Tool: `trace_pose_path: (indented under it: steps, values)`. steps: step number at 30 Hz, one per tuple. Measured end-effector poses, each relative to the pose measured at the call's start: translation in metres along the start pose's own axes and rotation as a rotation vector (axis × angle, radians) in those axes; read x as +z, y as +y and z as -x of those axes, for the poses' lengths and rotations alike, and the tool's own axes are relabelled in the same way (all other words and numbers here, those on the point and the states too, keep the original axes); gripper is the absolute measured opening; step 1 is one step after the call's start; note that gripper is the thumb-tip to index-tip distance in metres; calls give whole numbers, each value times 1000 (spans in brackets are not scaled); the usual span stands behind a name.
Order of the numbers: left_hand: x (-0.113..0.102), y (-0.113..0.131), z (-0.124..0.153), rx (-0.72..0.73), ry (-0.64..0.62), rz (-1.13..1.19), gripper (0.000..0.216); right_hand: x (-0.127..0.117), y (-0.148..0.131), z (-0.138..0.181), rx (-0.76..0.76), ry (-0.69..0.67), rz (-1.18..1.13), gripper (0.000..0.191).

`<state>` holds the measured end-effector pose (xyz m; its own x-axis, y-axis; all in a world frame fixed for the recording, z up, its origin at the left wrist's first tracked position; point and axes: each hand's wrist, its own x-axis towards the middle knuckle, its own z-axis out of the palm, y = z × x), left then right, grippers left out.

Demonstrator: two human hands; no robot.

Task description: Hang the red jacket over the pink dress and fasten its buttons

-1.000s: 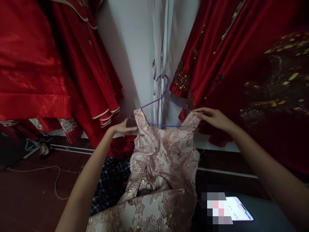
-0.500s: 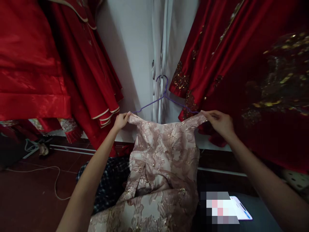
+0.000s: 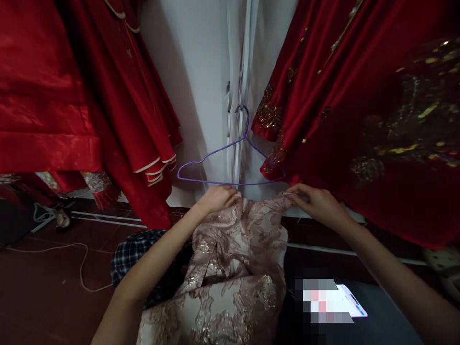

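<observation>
- Here's the pale pink floral dress, right in front of you, middle of the view and running down to the lower edge.
- Its neckline end points away from you, toward the purple hanger; the skirt end comes back at you.
- The long axis runs far to near, slanting a little to your left at the bottom, with a fold across the waist.
- Your left hand has its fingers closed on the gathered left strap, drawn in toward the middle of the neckline.
- Your right hand has a narrow pinch, thumb and fingers on the right strap, pulled outward.
- The hanger stands hook up, its long bottom bar crosswise to the dress, just beyond the neckline; the straps are off it.
- Red garments hang at your left, gold-trimmed red cloth at your right.
- Dark plaid cloth sits left of the dress, a lit phone to its right.
</observation>
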<state>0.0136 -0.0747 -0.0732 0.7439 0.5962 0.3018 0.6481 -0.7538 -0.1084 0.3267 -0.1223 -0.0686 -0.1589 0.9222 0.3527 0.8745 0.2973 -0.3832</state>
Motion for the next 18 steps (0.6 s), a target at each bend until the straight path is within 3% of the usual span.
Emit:
trace_pose_path:
  steps: [3, 7, 10, 12, 18]
  values:
    - [5, 27, -9, 98, -102, -93, 26, -10, -10, 1, -51, 26, 77, 22]
    - [4, 36, -20, 280, 62, -165, 22, -16, -10, -3, -197, 111, 126, 23]
    - [2, 24, -32, 201, 155, -127, 23, -14, -3, -11, -265, 171, 186, 23]
    - [6, 14, -35, 121, 141, -75, 23, -13, 6, -19, -301, 182, 201, 24]
    - [13, 11, -11, 44, 118, 48, 25, -11, 65, -36, -208, 248, 438, 34]
